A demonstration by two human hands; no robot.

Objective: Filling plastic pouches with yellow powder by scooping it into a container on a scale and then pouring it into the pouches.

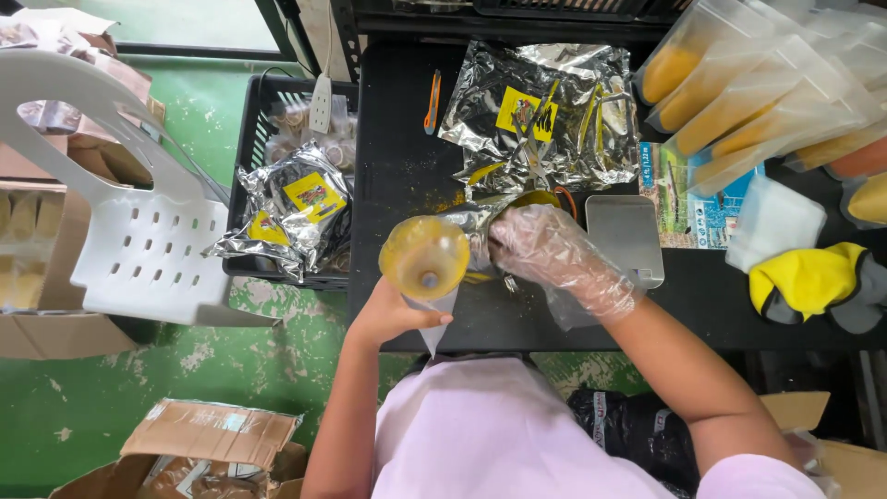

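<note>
Item: yellow funnel (425, 256), held over the black worktop (407, 176) edge; your left hand (388, 317) closed around the clear pouch (436, 319) beneath. Your gloved right hand (559, 259) grips the foil bag (471, 226), tipped toward the funnel. Keep the funnel upright; pour slowly.

- A single view, from a camera worn on the person's head.
- It looks almost straight down over the person's own chest and forearms, close to the left hand (388, 314) and right hand (564, 259).
- The black table (407, 176) fills the upper middle; its far edge lies toward the top.
- The green floor (120, 407), a white plastic chair (129, 212) and cardboard boxes (208, 439) fill the left side.
- With only one camera, no part of the scene is shared between views.
</note>
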